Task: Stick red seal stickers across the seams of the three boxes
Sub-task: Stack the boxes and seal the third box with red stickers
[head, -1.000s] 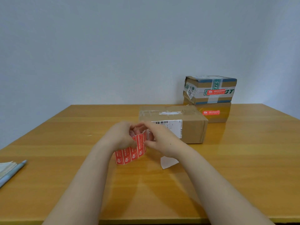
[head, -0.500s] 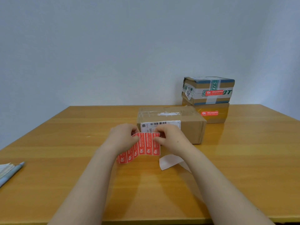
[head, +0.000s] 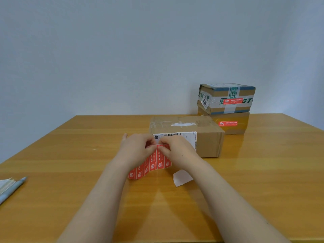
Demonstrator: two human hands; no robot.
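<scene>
Only legible bit afaict: "GT" on the green tape [head: 247, 101] of the top stacked box [head: 245, 92], far right. Barcode label [head: 177, 135] on near box [head: 208, 144] + red sticker strip [head: 155, 164] print = too small.

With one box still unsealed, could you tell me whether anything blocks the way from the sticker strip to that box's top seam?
Nothing visible does. The left hand and right hand hold the sticker strip just in front of the near box, whose taped top seam lies bare behind them.
</scene>
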